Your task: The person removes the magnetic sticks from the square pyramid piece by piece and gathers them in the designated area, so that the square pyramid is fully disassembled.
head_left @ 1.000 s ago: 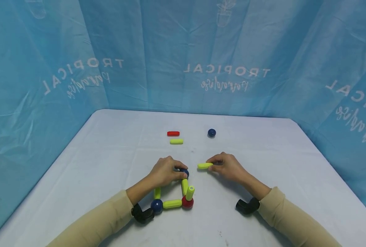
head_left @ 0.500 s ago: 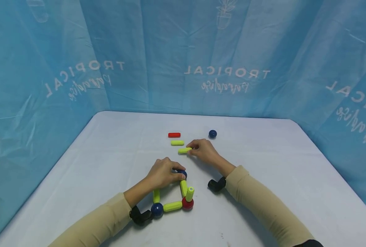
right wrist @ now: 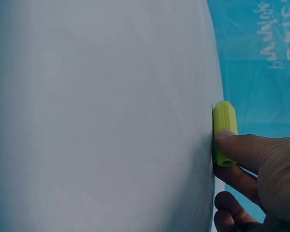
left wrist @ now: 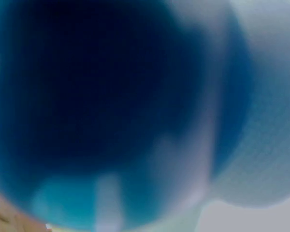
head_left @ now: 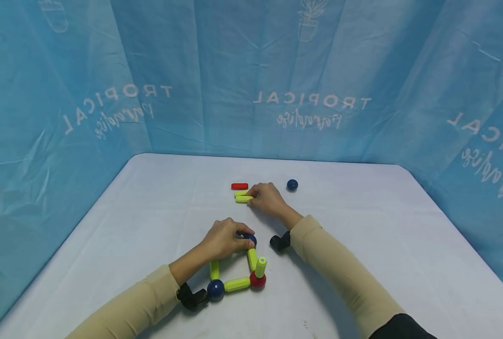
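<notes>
My left hand (head_left: 223,238) pinches a dark blue ball (head_left: 251,239) at the far right corner of a structure of yellow-green rods and balls. A near rod (head_left: 237,284) joins another blue ball (head_left: 215,289) to a red ball (head_left: 257,281), from which an upright rod (head_left: 261,267) rises. The left rod's far end is hidden behind my hand. My right hand (head_left: 268,201) pinches a loose yellow-green rod (head_left: 243,199) by its right end, thumb on its side in the right wrist view (right wrist: 224,118). Just beyond lies a second yellow-green rod (head_left: 240,193), partly covered by the fingers.
A red rod (head_left: 239,186) lies behind the yellow-green pair. Farther right sits a loose dark blue ball (head_left: 292,185). The white table (head_left: 171,188) ends at a blue printed curtain (head_left: 226,127). A blue ball (left wrist: 96,96) nearly fills the left wrist view.
My right hand has carried its yellow-green rod away from me and leftward, to beside the other loose one. My left hand stays at the blue ball.
</notes>
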Action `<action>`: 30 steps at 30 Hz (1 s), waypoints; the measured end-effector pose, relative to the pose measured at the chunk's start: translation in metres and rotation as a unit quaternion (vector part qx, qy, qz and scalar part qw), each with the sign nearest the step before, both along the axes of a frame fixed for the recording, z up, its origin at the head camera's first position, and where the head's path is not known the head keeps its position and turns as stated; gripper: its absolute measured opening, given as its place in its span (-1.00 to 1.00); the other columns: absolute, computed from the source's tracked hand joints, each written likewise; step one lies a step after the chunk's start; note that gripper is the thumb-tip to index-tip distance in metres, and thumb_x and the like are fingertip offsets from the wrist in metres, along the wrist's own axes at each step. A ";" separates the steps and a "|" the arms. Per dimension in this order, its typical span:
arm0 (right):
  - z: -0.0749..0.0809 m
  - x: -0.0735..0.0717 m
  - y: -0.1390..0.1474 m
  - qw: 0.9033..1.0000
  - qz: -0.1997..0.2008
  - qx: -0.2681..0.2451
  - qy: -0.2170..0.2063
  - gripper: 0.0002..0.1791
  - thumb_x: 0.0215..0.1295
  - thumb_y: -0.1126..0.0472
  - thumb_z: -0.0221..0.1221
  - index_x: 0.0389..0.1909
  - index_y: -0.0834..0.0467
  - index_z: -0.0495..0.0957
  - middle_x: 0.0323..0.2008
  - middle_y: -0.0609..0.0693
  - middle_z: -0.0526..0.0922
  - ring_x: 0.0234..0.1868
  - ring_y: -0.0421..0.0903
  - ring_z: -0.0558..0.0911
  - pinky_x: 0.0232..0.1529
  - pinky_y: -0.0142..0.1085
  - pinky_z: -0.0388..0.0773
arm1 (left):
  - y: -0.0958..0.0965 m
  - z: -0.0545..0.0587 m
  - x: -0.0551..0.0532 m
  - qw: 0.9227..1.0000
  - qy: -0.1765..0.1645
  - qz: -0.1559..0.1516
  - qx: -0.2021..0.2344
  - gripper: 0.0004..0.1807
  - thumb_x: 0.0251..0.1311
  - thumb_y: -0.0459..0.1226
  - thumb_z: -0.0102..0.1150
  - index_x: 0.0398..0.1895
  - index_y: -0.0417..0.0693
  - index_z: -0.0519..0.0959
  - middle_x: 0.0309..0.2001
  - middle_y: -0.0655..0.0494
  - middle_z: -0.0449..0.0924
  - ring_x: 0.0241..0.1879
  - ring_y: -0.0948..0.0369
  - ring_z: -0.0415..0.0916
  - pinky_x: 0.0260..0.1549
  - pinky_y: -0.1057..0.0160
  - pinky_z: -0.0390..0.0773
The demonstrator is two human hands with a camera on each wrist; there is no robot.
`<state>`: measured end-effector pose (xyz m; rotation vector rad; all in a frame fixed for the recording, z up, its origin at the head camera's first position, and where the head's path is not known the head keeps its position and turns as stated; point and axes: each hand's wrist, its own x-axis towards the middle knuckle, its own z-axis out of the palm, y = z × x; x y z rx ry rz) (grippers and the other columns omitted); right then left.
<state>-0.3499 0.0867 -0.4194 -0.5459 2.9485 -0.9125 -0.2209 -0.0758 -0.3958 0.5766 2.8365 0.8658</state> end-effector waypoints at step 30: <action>0.053 0.053 0.055 0.993 -0.038 -0.104 0.027 -0.77 0.20 0.02 0.24 -0.14 -0.03 0.64 -0.13 -0.08 0.64 -0.01 -0.06 0.50 0.06 -0.11 0.47 | -0.005 0.007 -0.013 0.998 0.009 -0.015 -0.065 -0.66 0.00 -0.08 0.38 -0.10 0.15 0.67 -0.19 0.25 0.69 -0.17 0.25 0.40 -0.08 0.13 0.33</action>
